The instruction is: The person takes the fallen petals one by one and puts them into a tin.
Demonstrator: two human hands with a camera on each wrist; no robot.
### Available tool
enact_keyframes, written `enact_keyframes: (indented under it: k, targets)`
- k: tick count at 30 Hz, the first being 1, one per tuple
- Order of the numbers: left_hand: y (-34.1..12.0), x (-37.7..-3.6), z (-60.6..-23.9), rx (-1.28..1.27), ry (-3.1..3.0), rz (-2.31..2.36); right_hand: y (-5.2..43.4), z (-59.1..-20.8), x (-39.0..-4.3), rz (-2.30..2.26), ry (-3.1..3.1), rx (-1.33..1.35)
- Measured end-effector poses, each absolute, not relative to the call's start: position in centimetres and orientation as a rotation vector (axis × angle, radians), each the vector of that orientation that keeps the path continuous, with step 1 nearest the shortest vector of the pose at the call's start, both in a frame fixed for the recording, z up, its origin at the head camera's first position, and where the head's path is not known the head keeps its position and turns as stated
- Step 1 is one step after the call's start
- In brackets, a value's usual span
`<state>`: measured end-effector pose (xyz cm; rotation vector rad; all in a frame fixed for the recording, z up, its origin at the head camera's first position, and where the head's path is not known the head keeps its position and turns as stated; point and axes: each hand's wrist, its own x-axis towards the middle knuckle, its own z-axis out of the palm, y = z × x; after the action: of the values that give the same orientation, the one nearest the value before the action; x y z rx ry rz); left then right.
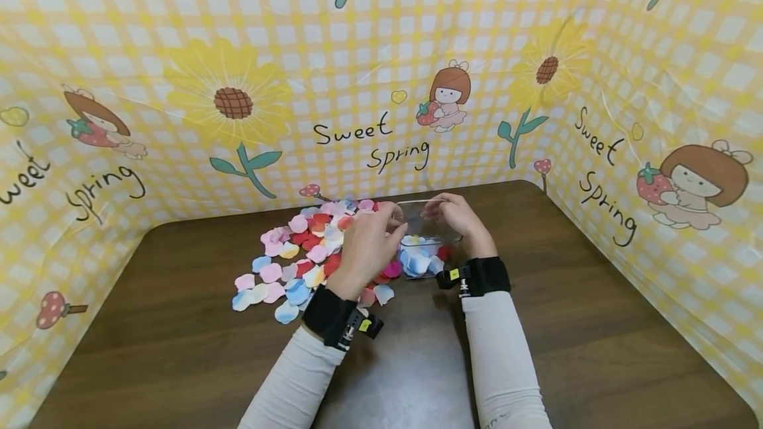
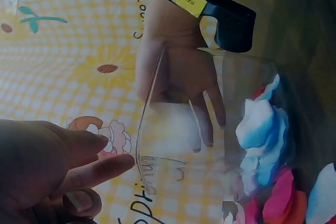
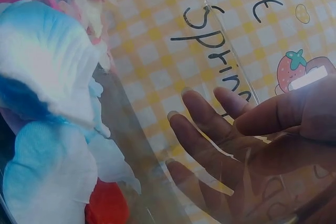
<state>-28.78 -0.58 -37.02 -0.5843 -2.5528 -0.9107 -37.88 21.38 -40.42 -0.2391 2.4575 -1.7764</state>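
Already a few blue-white fabric petals (image 1: pixel 419 262) sit inside the clear plastic bag (image 1: pixel 429 234). Both the left hand (image 1: pixel 371 241) and right hand (image 1: pixel 457 214) pinch its open rim above the brown wooden table (image 1: pixel 596 323). Most multicoloured loose petals (image 1: pixel 298 257) lie outside, left of it.

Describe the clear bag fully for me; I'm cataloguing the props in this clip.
The clear bag is thin, see-through plastic film that looks soft and glossy. It stands on the brown table right of the loose petal pile, mouth up and open. Blue-white, pink and red petals lie in its bottom. The right hand pinches its top edge; the left hand is at the other side of the mouth, its grip unclear.
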Motion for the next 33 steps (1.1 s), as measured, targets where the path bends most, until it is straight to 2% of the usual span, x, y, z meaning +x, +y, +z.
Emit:
enact_keyframes:
  k: [15, 22, 33]
  targets:
    - [-6.4, -29.4, -34.7, -0.355, -2.531, -0.967, 21.5, -40.4, -37.2, -1.920, 2.197, 0.010]
    - [-9.3, -29.8, -34.5, -0.260, -2.662, -0.944, 21.6, -40.7, -37.4, -1.825, 2.308, -0.073]
    - [-13.8, -31.6, -37.8, 0.089, -3.066, -0.953, 21.5, -40.3, -37.5, -1.683, 2.470, -0.164]
